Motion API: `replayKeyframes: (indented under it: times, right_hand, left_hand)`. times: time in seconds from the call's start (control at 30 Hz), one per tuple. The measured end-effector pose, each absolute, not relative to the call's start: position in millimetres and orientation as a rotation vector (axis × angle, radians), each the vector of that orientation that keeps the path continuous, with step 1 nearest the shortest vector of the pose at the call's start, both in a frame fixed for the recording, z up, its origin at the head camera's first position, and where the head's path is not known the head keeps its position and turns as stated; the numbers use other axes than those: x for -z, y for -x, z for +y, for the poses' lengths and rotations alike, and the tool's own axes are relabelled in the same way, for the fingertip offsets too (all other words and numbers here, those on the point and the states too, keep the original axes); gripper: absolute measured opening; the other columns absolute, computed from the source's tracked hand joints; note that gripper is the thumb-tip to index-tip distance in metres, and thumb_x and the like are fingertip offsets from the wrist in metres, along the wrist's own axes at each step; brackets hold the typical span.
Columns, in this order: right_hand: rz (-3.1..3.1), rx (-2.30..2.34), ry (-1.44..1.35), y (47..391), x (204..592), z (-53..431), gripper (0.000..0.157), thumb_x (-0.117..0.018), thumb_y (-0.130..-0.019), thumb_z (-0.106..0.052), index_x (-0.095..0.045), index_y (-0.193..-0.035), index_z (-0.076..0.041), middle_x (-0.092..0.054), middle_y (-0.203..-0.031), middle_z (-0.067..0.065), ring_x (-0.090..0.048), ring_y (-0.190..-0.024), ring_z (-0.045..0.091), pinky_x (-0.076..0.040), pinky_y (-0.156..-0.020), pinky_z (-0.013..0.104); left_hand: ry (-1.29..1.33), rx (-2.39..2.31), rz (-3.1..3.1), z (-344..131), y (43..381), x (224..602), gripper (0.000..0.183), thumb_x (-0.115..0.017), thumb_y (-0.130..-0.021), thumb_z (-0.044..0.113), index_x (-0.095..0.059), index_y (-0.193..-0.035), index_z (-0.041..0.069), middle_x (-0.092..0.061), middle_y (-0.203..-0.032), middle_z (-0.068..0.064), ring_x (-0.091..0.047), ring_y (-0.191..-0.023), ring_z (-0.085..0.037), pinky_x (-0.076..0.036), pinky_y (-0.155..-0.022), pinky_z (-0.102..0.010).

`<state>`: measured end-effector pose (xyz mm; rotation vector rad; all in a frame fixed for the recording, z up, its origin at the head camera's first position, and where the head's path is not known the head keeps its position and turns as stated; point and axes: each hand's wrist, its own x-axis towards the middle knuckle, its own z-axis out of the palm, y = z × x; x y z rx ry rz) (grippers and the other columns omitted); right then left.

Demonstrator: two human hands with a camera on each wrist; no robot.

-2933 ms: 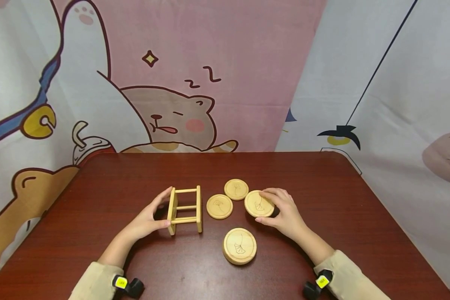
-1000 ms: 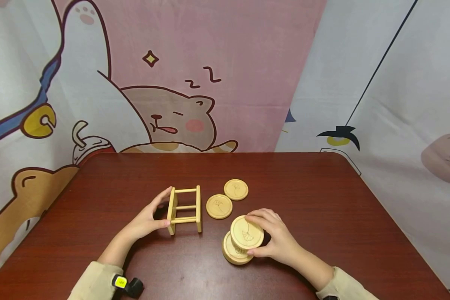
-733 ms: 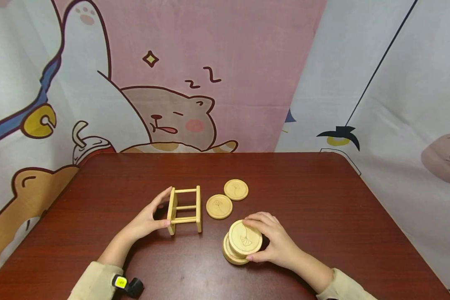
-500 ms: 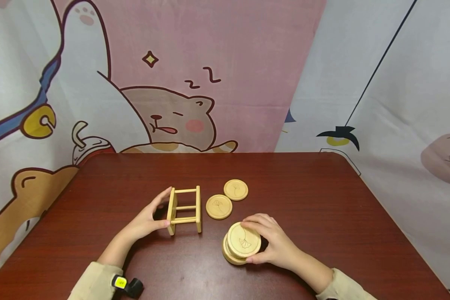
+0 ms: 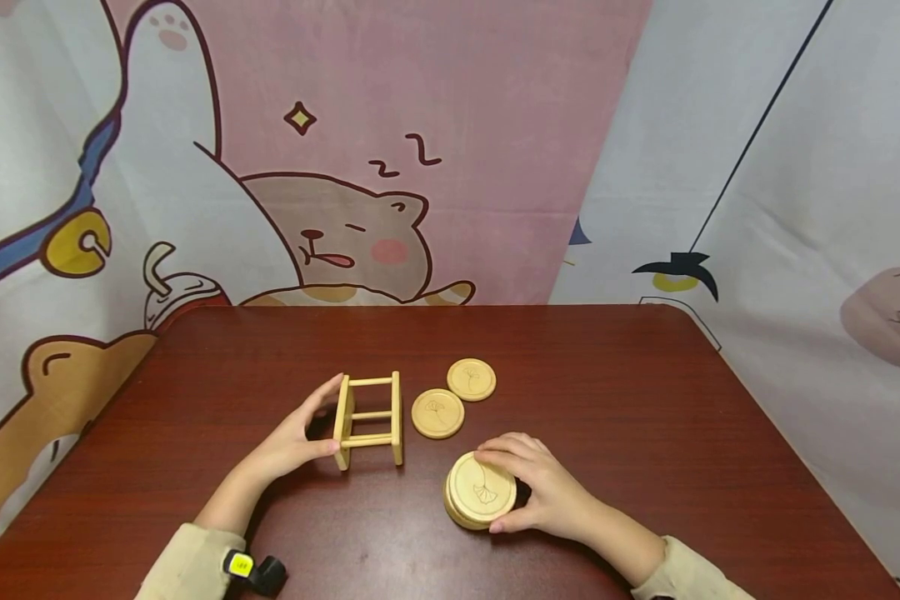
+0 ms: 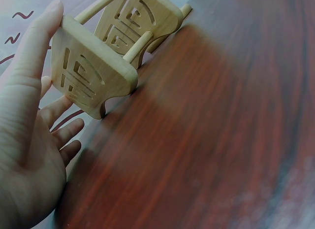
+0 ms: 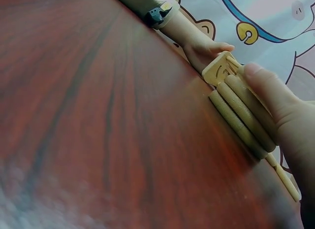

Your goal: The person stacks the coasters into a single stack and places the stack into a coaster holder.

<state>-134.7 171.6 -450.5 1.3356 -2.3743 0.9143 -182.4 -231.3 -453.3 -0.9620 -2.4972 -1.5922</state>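
Note:
My left hand holds the light wooden coaster rack by its left side panel. In the left wrist view the thumb lies on the edge of the cut-out panel, while other fingers hang free below. My right hand grips a round wooden coaster with an engraved ginkgo leaf, thumb on the near side and fingers on the far side. This coaster sits on top of a stack, nearly lined up. Seen from the right wrist, the stacked coasters show edge-on under the thumb.
Two more ginkgo coasters lie flat between the hands: one just right of the rack, another farther back. All rest on a dark red-brown table. A cartoon-printed cloth hangs behind the table.
My right hand has brought its coaster from beside the two flat ones toward me, then down and left onto the stack. The left hand and rack have stayed put.

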Motion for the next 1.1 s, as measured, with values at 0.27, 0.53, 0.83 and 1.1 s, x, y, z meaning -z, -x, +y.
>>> replayKeyframes:
  times: [0.27,0.53,0.83,1.1]
  right_hand:
    - [-2.377,-0.905,-1.355,134.1,452.2,170.4,0.081,-0.08,-0.066,-0.054,-0.056,-0.133,-0.015,-0.055,-0.129,-0.002,-0.045,-0.12,0.017,-0.034,-0.095,0.042]
    - [-2.396,-0.89,-1.348,133.8,453.3,170.1,0.081,-0.079,-0.065,-0.055,-0.056,-0.133,-0.016,-0.054,-0.13,-0.002,-0.044,-0.122,0.016,-0.034,-0.096,0.043]
    - [-2.422,-0.882,-1.346,134.0,451.8,170.3,0.087,-0.08,-0.064,-0.055,-0.054,-0.134,-0.011,-0.053,-0.131,0.002,-0.044,-0.122,0.017,-0.036,-0.094,0.047]
    - [-2.42,-0.935,-1.312,136.3,449.9,172.4,0.085,-0.077,-0.067,-0.057,-0.054,-0.134,-0.009,-0.053,-0.133,0.003,-0.044,-0.123,0.019,-0.035,-0.094,0.049]
  left_hand:
    - [0.964,1.593,-2.496,-231.2,182.5,453.6,0.091,-0.076,-0.079,0.018,-0.021,-0.151,0.003,-0.039,-0.146,-0.017,-0.037,-0.13,-0.014,-0.031,-0.1,-0.032]
    - [0.965,1.596,-2.497,-231.1,182.3,453.3,0.091,-0.076,-0.079,0.016,-0.021,-0.151,0.003,-0.039,-0.146,-0.016,-0.037,-0.13,-0.014,-0.031,-0.1,-0.032]
    - [0.964,1.6,-2.494,-231.2,181.8,453.0,0.091,-0.076,-0.079,0.015,-0.022,-0.152,0.005,-0.038,-0.146,-0.017,-0.037,-0.13,-0.013,-0.031,-0.1,-0.031]
    - [0.968,1.604,-2.492,-231.0,182.1,452.6,0.091,-0.076,-0.079,0.017,-0.021,-0.152,0.004,-0.038,-0.147,-0.016,-0.037,-0.13,-0.013,-0.031,-0.1,-0.029]
